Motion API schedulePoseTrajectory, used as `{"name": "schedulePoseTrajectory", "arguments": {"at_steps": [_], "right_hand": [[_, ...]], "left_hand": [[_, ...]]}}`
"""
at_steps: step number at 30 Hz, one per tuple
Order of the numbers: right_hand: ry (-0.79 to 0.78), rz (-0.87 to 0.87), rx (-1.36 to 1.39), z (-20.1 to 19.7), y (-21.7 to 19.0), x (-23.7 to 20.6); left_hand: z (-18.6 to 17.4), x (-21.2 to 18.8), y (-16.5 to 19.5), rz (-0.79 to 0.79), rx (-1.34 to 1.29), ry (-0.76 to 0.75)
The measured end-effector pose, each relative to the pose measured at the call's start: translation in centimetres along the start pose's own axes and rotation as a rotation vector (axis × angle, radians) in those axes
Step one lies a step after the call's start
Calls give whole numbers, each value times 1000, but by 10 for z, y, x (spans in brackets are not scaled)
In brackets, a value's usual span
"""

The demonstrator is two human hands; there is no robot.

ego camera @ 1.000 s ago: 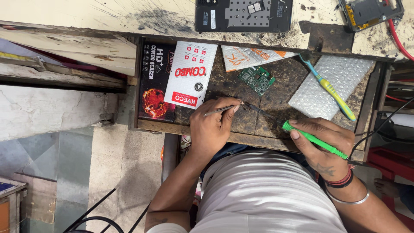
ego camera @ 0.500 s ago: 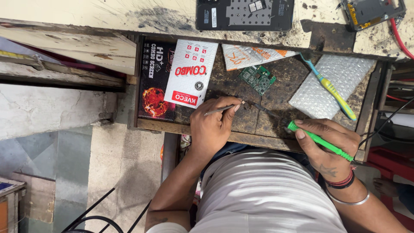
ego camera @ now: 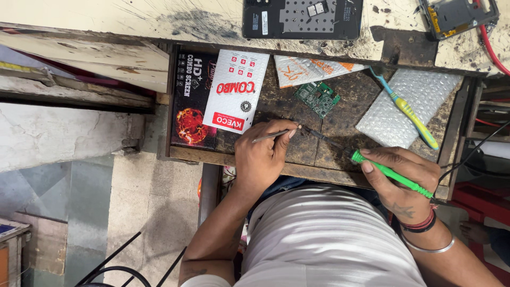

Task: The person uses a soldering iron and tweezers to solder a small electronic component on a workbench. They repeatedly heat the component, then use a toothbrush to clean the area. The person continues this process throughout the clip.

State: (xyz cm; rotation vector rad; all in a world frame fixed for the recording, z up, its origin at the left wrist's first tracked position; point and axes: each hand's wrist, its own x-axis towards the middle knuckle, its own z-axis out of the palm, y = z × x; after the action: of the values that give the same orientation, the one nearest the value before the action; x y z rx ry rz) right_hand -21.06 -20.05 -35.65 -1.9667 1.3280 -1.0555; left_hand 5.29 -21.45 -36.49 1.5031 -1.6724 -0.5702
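My left hand is shut on thin metal tweezers, whose tips rest on the dark wooden drawer top. My right hand grips a green-handled soldering iron. Its dark tip reaches left and meets the tweezer tips, and whatever sits between them is too small to make out. A small green circuit board lies just beyond that spot, untouched.
A white-and-red box lies over a black box at the left. A blue-and-yellow toothbrush rests on bubble wrap at the right. An opened phone and a phone frame sit on the bench above.
My right hand has shifted slightly up with the green iron, keeping its tip near the tweezers. My left hand has stayed almost still.
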Motion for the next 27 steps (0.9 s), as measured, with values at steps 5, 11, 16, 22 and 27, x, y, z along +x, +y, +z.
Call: {"name": "schedulePoseTrajectory", "arguments": {"at_steps": [5, 11, 16, 22, 27], "right_hand": [[-31, -46, -21, 0, -1, 2], [-35, -59, -9, 0, -4, 7], [14, -91, -25, 0, -6, 12], [21, -63, 7, 1, -3, 12], [23, -55, 12, 1, -3, 12]], "left_hand": [[0, 0, 0, 12, 6, 2], [-2, 2, 2, 6, -8, -3], [-4, 6, 8, -10, 7, 13], [-4, 7, 10, -37, 33, 22], [-3, 8, 10, -35, 28, 26]]}}
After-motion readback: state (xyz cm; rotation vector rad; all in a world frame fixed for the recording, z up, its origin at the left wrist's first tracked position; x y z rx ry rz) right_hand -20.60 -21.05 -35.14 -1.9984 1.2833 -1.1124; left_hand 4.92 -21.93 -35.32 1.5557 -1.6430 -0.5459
